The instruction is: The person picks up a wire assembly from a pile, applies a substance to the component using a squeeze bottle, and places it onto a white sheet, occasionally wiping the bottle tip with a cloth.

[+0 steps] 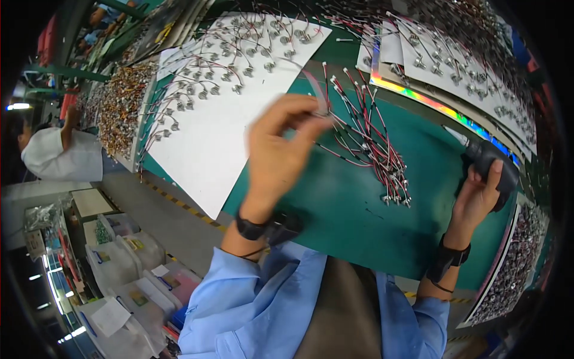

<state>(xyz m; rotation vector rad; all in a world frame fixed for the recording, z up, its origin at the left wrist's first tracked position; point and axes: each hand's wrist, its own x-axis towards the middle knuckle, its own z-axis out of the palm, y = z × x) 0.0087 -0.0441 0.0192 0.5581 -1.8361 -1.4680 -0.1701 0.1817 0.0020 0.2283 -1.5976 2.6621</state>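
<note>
My left hand (278,146) is raised over the bench, smeared by motion, thumb and forefinger pinched together. From the pinch a thin red-and-white wire lead (318,87) arcs up and away, blurred. Just right of the fingertips lies a bunch of red, white and black wire leads (373,140) with small white connectors at one end and metal parts at the other. My right hand (475,197) grips a black squeeze bottle (499,170) with a pale pointed nozzle, at the right of the bench. The nozzle points up and left, apart from the wires.
White sheets (209,137) carry rows of small round metal parts with wires, left and far right. A shiny rainbow strip (442,107) edges the right-hand stack. Trays of small parts (122,102) stand at both sides. Plastic bins (140,287) sit lower left; another person (63,152) is beyond.
</note>
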